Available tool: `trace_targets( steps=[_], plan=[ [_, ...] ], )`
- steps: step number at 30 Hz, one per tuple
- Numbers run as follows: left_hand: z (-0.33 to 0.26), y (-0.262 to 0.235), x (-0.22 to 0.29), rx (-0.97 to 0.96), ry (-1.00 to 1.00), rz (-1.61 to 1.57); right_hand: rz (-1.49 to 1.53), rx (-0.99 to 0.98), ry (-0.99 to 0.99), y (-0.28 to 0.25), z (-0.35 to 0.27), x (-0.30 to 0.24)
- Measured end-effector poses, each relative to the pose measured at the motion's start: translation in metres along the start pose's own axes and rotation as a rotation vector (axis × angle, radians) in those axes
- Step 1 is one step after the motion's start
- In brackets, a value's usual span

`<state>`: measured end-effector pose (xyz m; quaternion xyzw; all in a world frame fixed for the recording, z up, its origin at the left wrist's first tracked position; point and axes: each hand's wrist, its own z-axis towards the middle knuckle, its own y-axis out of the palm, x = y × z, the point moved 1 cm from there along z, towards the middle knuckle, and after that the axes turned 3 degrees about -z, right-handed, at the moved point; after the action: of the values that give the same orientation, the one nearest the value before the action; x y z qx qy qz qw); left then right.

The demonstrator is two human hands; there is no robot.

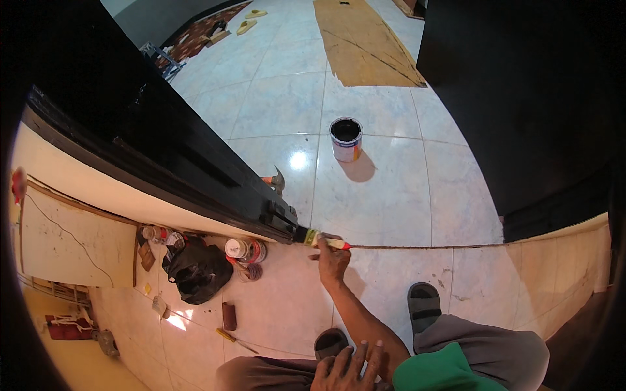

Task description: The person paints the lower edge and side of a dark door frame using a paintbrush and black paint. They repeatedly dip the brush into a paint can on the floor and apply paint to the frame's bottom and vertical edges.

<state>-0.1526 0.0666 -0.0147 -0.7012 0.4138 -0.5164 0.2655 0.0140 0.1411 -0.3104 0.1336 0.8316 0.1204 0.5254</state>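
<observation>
My right hand [332,255] is stretched forward and grips a paintbrush [317,239] with a yellow and red handle. The brush's dark bristles touch the lower end of a black door frame [195,166] where it meets the tiled floor. My left hand [347,368] rests with its fingers spread on my bent knee and holds nothing. An open paint can [345,139], dark inside, stands on the tiles beyond the brush.
A hammer [277,179] lies by the frame. A black plastic bag [195,274], small tins [244,251] and a yellow-handled screwdriver [229,336] sit left of me. A brown sheet [365,42] covers the far floor. A black door [535,98] stands at right. My sandalled feet [424,303] are planted below.
</observation>
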Motion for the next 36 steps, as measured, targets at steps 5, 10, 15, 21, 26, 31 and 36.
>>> trace_targets(
  steps=[5, 10, 15, 21, 26, 31, 36],
  plan=[
    [-0.002, 0.001, 0.002, 0.015, 0.001, -0.013, 0.021, -0.004, -0.038, -0.002, -0.008, 0.006],
    [-0.003, 0.001, 0.002, 0.001, -0.004, -0.002, 0.020, -0.083, -0.021, 0.005, -0.010, 0.001],
    [-0.004, 0.000, 0.005, 0.007, -0.005, 0.012, 0.071, -0.096, -0.039, 0.004, -0.003, 0.004],
    [0.000, -0.001, 0.006, -0.070, -0.045, 0.024, 0.205, 0.008, 0.044, -0.013, -0.011, -0.004],
    [0.003, 0.003, 0.005, -0.115, -0.069, 0.031, 0.321, 0.112, 0.186, -0.023, -0.017, 0.046],
    [0.005, 0.008, 0.004, -0.123, -0.051, 0.029, 0.347, 0.057, 0.201, 0.004, 0.003, 0.052],
    [0.008, 0.002, 0.002, -0.106, -0.064, 0.034, 0.338, 0.078, 0.171, 0.000, 0.004, 0.036]
  ],
)
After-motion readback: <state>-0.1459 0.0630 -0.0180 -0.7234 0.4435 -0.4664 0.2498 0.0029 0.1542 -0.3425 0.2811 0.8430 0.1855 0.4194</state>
